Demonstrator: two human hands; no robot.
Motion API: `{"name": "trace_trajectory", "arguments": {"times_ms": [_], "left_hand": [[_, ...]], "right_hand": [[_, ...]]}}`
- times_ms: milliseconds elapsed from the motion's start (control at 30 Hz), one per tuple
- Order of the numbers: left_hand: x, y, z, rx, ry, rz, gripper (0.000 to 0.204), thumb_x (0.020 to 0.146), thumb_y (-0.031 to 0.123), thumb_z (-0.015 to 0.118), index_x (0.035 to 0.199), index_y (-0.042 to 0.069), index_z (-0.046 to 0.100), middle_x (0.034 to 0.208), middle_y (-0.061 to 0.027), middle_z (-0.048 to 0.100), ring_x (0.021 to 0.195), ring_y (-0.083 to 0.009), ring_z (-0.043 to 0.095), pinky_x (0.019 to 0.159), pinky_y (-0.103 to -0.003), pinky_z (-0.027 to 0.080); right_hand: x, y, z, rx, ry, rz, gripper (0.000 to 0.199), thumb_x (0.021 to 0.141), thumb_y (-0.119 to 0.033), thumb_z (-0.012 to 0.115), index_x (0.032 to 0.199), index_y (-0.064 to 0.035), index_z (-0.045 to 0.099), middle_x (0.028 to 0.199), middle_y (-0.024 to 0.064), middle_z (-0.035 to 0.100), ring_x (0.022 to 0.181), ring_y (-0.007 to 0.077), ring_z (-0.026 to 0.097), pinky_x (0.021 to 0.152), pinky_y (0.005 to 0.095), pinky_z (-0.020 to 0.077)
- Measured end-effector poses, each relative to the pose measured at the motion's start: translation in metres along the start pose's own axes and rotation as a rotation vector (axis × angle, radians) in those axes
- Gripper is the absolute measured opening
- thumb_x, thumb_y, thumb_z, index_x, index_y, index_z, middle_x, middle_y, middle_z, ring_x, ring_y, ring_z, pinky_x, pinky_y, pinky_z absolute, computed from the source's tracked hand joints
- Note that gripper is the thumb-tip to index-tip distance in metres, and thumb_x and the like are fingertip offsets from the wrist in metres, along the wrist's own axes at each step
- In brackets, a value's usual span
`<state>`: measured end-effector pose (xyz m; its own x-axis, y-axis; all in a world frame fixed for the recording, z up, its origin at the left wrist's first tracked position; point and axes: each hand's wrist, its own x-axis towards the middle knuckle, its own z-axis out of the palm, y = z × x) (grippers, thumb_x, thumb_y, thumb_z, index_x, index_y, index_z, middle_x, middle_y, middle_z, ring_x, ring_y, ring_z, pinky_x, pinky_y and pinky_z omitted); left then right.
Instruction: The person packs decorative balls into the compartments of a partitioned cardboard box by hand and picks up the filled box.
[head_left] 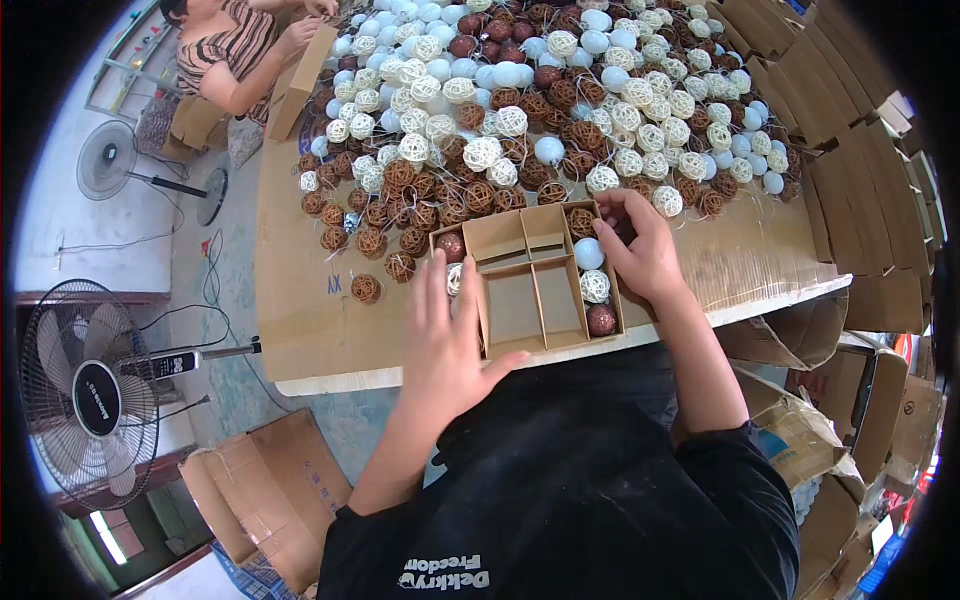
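Note:
A shallow divided cardboard box lies at the table's near edge in front of me. Down its right column sit a brown wicker ball, a smooth pale ball, a white wicker ball and a glittery dark-red ball. Another dark-red ball and a partly covered white wicker ball are in the left column. My left hand rests over that left side, fingers stretched out, hiding the lower compartments. My right hand curls around the box's far right corner, fingertips beside the brown wicker ball.
A large heap of white, pale and brown balls with strings covers the table's far part. Cardboard boxes line the right side. Fans stand at left, an open carton below. Another person works at the far left.

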<state>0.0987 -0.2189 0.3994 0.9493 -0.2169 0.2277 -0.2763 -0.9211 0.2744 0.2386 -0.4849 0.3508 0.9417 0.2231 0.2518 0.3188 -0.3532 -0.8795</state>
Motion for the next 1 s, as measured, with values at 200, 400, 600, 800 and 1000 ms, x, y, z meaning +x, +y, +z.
{"name": "trace_trajectory", "arguments": {"times_ms": [200,400,600,800,1000], "left_hand": [[-0.006,0.003,0.019,0.067,-0.125,-0.064,0.122,0.089,0.083,0.051,0.163,-0.009,0.020,0.163,-0.0440,0.016,0.149,-0.0645,0.020,0.117,-0.072,0.023],[-0.008,-0.002,0.025,-0.057,-0.076,-0.038,0.122,0.091,0.081,0.052,0.163,-0.010,0.012,0.163,-0.0458,0.012,0.151,-0.0632,0.016,0.123,-0.066,0.020],[-0.032,-0.020,0.027,-0.425,0.083,-0.438,0.041,0.101,0.016,0.060,0.136,-0.005,0.053,0.118,-0.0280,0.059,0.108,-0.0488,0.059,0.090,-0.055,0.048],[-0.016,-0.022,-0.004,-0.420,0.078,-0.407,0.016,0.098,0.006,0.057,0.108,-0.006,0.062,0.094,-0.0264,0.062,0.089,-0.0489,0.062,0.076,-0.052,0.050],[-0.047,-0.085,-0.085,-0.579,0.178,-0.692,0.028,0.105,0.006,0.058,0.129,-0.004,0.068,0.088,0.0020,0.065,0.078,-0.0043,0.055,0.067,-0.024,0.046]], "right_hand": [[-0.001,0.000,0.001,-0.037,-0.004,-0.010,0.029,0.092,-0.006,0.071,0.120,0.0012,0.064,0.097,0.0104,0.067,0.084,0.0195,0.064,0.077,0.0324,0.0541],[-0.003,-0.003,-0.001,-0.101,0.014,-0.074,0.034,0.091,-0.007,0.072,0.124,0.0001,0.065,0.094,0.0097,0.065,0.081,0.0209,0.062,0.076,0.0331,0.0528],[-0.004,0.001,0.004,-0.037,0.030,-0.049,0.031,0.091,-0.006,0.071,0.121,0.0007,0.068,0.085,0.0054,0.063,0.072,0.0150,0.058,0.068,0.0301,0.0499],[-0.004,0.005,-0.003,0.134,-0.010,0.002,0.030,0.096,-0.003,0.067,0.126,0.0012,0.065,0.088,-0.0008,0.060,0.078,0.0060,0.053,0.070,0.0228,0.0466],[-0.002,0.006,-0.002,0.164,0.009,0.067,0.029,0.097,-0.003,0.067,0.126,0.0004,0.065,0.087,-0.0015,0.061,0.076,0.0053,0.052,0.069,0.0218,0.0463]]}}
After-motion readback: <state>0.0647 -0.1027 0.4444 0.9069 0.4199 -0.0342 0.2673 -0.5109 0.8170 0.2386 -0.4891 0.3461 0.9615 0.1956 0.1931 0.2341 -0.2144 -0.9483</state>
